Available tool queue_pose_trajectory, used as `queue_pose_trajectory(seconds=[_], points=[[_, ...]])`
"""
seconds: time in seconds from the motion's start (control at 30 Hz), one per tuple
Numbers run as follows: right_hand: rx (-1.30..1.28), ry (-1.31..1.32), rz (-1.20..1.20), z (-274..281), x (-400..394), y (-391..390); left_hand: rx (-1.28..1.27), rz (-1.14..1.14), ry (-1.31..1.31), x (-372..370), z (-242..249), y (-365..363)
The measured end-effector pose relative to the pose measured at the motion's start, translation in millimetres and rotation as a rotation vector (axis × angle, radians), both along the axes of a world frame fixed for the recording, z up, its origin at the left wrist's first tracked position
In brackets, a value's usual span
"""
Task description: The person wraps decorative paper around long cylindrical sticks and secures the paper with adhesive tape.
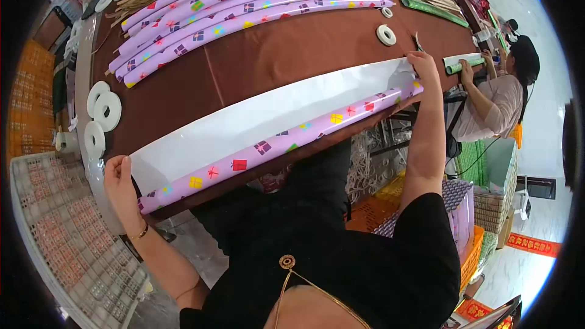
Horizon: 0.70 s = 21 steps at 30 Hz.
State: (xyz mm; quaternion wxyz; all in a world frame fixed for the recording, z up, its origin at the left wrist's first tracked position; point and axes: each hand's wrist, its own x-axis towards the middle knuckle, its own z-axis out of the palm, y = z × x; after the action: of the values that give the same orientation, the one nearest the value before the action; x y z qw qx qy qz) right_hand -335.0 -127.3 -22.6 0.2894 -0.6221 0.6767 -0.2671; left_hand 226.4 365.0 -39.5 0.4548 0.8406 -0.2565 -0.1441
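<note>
A sheet of purple gift-patterned wrapping paper (268, 148) lies along the table's near edge, partly rolled, its white inner side facing up. My left hand (120, 184) is closed on the left end of the sheet, thumb and fingers pinching near the corner. At the opposite end, my right hand (422, 66) grips the far right corner, fingers bent over the edge. Just beyond the right hand lies a pair of scissors (417, 41), partly covered by it. Several finished-looking rolls of the same paper (244, 21) lie stacked farther back.
White tape rolls (108, 111) sit at the table's left edge, and another tape roll (386, 35) lies toward the right. A co-worker (493, 100) handles a green roll (464, 66) at right. Plastic crates (67, 225) stand at lower left. The brown tablecloth (286, 55) covers the table.
</note>
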Motion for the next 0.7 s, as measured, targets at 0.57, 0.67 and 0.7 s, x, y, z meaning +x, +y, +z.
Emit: queue_pose_trajectory(seconds=[0.57, 0.67, 0.7], points=[[0.075, 0.034, 0.114, -21.2, -37.9, -35.1, -0.050, 0.037, 0.123, -2.7, 11.0, -5.0], [0.070, 0.086, 0.124, -25.3, -42.6, -41.1, -0.036, 0.039, 0.082, -4.5, 14.9, -7.8], [0.020, 0.130, 0.106, -27.8, -43.0, -42.0, 0.010, 0.044, 0.026, -5.5, 16.4, -9.3]])
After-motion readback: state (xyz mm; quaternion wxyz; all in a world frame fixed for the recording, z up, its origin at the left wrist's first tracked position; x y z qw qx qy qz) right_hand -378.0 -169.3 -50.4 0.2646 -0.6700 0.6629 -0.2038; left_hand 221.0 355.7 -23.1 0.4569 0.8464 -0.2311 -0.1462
